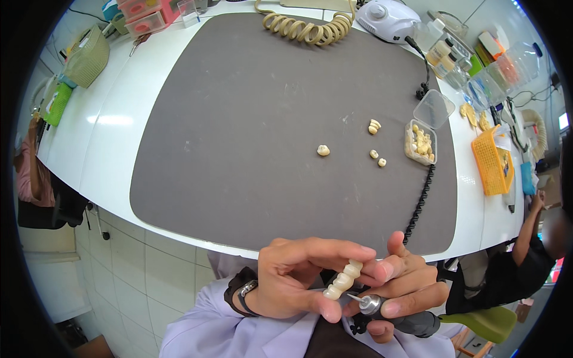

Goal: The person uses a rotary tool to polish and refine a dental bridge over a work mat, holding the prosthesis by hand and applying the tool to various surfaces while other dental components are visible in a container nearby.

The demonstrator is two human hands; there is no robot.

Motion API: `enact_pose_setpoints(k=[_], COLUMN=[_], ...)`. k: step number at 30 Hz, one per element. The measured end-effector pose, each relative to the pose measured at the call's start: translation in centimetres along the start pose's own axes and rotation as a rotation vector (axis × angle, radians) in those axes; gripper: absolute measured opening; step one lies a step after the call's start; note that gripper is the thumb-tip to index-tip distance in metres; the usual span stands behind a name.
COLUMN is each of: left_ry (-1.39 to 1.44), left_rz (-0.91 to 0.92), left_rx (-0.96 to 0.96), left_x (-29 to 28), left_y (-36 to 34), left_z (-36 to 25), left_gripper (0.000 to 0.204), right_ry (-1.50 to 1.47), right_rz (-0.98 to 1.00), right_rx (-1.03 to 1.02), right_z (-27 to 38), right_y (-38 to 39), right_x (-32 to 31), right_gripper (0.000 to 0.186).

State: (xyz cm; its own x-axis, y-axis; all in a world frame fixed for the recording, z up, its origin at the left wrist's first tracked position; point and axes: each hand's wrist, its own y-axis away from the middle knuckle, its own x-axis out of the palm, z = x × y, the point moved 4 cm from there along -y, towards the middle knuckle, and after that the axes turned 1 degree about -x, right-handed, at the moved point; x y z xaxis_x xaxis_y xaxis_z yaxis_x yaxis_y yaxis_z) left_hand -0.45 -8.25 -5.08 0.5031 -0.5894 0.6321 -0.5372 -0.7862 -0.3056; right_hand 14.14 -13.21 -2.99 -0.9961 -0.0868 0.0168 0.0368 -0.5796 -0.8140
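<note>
Between the thumb and fingers of my left hand [292,277] sits a dental bridge [343,280], a short row of joined cream-coloured teeth held at a slant. My right hand [412,283] grips a dental handpiece [373,305] with a silver nose and dark body. Its thin pointed bur comes close to the lower end of the bridge; whether they touch I cannot tell. Both hands are close together in front of the mat's near edge. On the grey mat [250,119] lie a single tooth crown [323,150], two small crowns [373,154] and a short joined piece [374,126].
A clear lidded box [421,143] of tooth pieces stands on the mat's right, beside a black coiled cord [422,200]. Farther right is a yellow basket [492,161]. A beige coiled hose [307,30] and white control unit [388,21] sit at the back. Other people sit at both sides.
</note>
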Motion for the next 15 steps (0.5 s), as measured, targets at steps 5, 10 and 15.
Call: enact_pose_setpoints(k=[5,10,15], left_ry=[0.024,0.112,0.011], left_rz=[0.027,0.004,-0.01], left_rx=[-0.012,-0.016,0.015], left_x=[0.3,0.2,-0.2], left_y=[-0.4,-0.1,0.1], left_z=[0.5,0.7,0.4], left_gripper=[0.071,0.065,0.062], right_ry=[0.147,0.134,0.09], right_rz=[-0.15,0.043,0.041], right_rx=[0.018,0.104,0.099], right_z=[0.8,0.9,0.6], right_y=[1.3,-0.8,-0.8], right_x=[-0.1,0.1,0.0], right_gripper=[0.024,0.024,0.026])
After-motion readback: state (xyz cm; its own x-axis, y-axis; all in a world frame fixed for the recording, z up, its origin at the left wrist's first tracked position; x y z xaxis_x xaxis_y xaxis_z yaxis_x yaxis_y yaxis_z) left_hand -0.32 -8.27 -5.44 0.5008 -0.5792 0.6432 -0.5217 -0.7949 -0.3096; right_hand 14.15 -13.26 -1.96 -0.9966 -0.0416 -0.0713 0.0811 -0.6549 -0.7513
